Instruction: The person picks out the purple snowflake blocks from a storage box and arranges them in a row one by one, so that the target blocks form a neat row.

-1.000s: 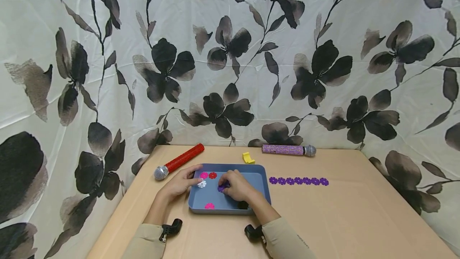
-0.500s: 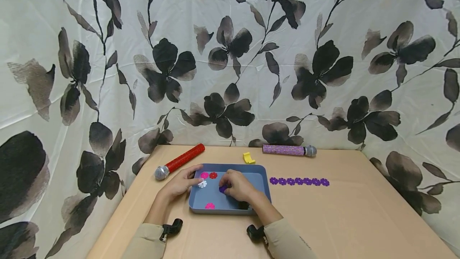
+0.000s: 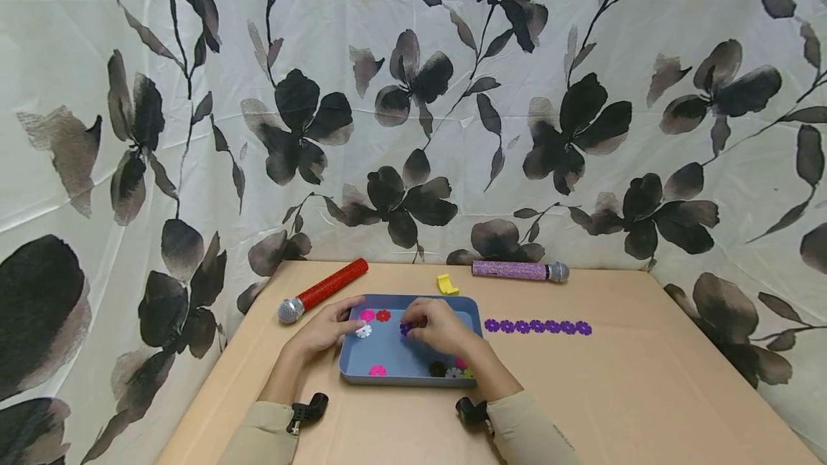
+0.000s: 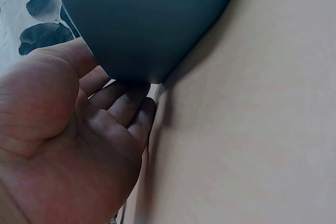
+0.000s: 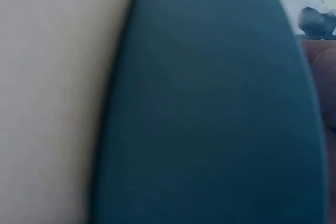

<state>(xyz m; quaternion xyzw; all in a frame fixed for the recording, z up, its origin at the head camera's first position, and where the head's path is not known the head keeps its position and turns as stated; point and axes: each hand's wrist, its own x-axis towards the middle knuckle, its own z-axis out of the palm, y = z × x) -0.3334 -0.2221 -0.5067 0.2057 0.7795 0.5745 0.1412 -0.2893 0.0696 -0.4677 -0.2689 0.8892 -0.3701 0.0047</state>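
A blue-grey tray (image 3: 408, 359) lies on the table. My left hand (image 3: 323, 330) grips its left side, thumb over the rim; in the left wrist view that hand's fingers (image 4: 123, 103) curl below the tray's edge. Over the tray's middle, my right hand (image 3: 442, 325) pinches a purple flower-shaped disc (image 3: 405, 330), partly hidden by the fingers. Inside the tray are a white disc (image 3: 364, 331) by my left thumb, a red disc (image 3: 383, 316), a pink disc (image 3: 377, 370) and a black disc (image 3: 437, 369). The tray wall covers most of the right wrist view.
Right of the tray, several purple flower discs (image 3: 538, 326) form a straight row. A red microphone (image 3: 332, 284) lies behind my left hand, a purple glitter microphone (image 3: 517, 269) at the back edge. Behind the tray sits a small yellow curved piece (image 3: 446, 283). A floral cloth (image 3: 478, 163) hangs behind.
My right hand has shifted slightly right and away from me with the purple disc, uncovering discs in the tray's near right corner. My left hand has stayed at the tray's edge.
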